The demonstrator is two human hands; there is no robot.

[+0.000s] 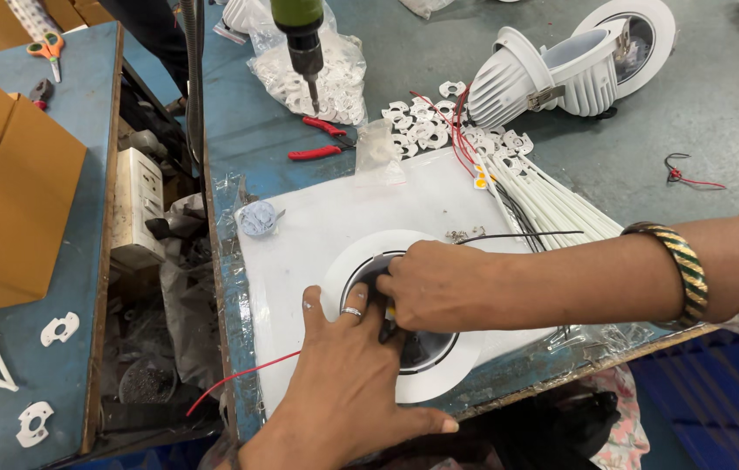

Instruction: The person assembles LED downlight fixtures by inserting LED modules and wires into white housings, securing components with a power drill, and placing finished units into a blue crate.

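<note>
A round white downlight housing point(348, 261) with a dark centre lies face up on a white foam sheet point(317, 213) near the table's front edge. My left hand point(343, 387), with a ring on one finger, presses flat on the housing from the front, fingers spread. My right hand point(426, 283) reaches in from the right, wearing a green and gold bangle, with fingertips pinched inside the dark centre on a small part I cannot make out. A red wire point(239, 376) runs out from under my left hand to the left.
A hanging power screwdriver point(302, 43) points down at the back. Red-handled pliers point(322, 139), a bag of white plastic clips point(335, 74), loose clips point(417, 126), white-sleeved wires point(552, 204) and two finished white lamp housings point(561, 70) lie behind. Cardboard boxes point(4, 191) and scissors point(47, 48) sit left.
</note>
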